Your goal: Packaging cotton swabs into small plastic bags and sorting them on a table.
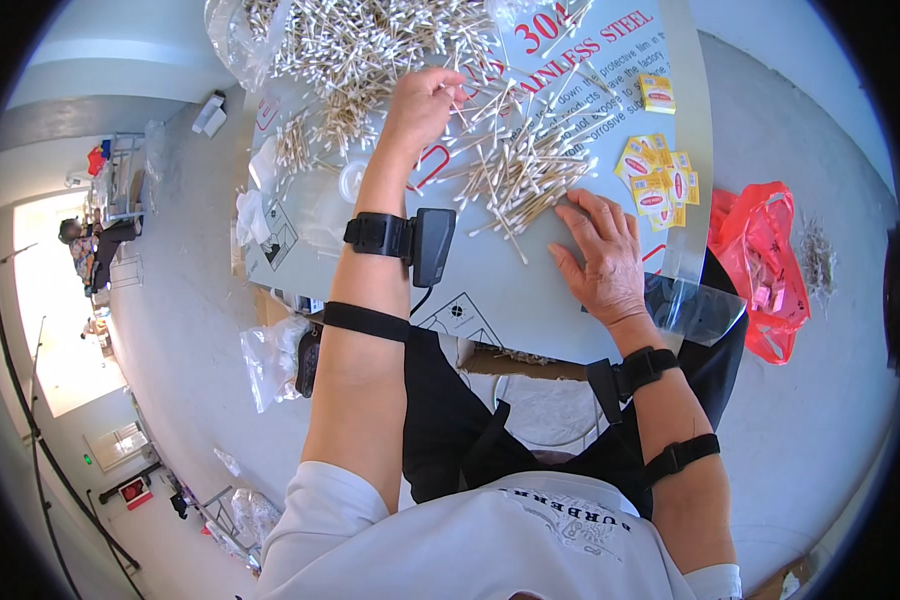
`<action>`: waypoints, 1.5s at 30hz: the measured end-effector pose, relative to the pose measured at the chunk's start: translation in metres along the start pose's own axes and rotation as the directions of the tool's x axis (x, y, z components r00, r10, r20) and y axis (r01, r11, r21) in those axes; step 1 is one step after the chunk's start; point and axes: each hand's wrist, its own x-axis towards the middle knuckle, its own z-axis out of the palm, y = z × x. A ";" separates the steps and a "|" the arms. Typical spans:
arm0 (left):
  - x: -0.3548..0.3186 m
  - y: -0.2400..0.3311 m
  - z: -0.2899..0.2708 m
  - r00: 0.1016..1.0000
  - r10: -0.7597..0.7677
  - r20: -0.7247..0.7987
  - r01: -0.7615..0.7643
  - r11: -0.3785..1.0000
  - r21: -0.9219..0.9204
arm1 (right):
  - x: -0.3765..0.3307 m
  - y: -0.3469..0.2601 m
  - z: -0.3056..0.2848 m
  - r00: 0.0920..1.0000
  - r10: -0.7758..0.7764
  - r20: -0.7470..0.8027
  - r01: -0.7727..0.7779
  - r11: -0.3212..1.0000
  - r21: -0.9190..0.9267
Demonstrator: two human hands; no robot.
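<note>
A loose heap of cotton swabs (530, 175) with wooden sticks lies across the middle of the film-covered metal tabletop (510, 290). My left hand (420, 108) reaches over to the heap's far left side, its thumb and fingers pinched on cotton swabs; how many is too small to tell. At the heap's near right edge, my right hand (605, 255) rests on the table with its fingers stretched out, the fingertips beside the swab ends. Beyond my left hand spreads a much larger pile of swabs (360, 40).
Yellow-and-white small packets (660, 185) lie at the table's right, with a yellow box (657, 93) farther back. A red plastic bag (765, 270) holding pink items stands off the right edge. A round white lid (352, 182) sits left of my forearm. Another person (95, 240) is far left.
</note>
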 end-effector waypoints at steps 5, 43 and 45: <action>0.000 0.008 0.005 0.973 0.015 0.230 -0.022 0.999 0.027 | 0.001 0.001 0.000 1.000 0.002 0.004 -0.002 1.000 0.000; -0.004 -0.002 -0.029 0.949 -0.307 -0.075 0.277 0.922 -0.271 | 0.000 0.000 0.000 1.000 0.002 -0.005 -0.002 1.000 -0.002; -0.003 -0.003 -0.028 0.946 -0.308 -0.101 0.268 0.919 -0.288 | -0.001 0.000 -0.001 1.000 0.004 -0.002 -0.004 1.000 -0.001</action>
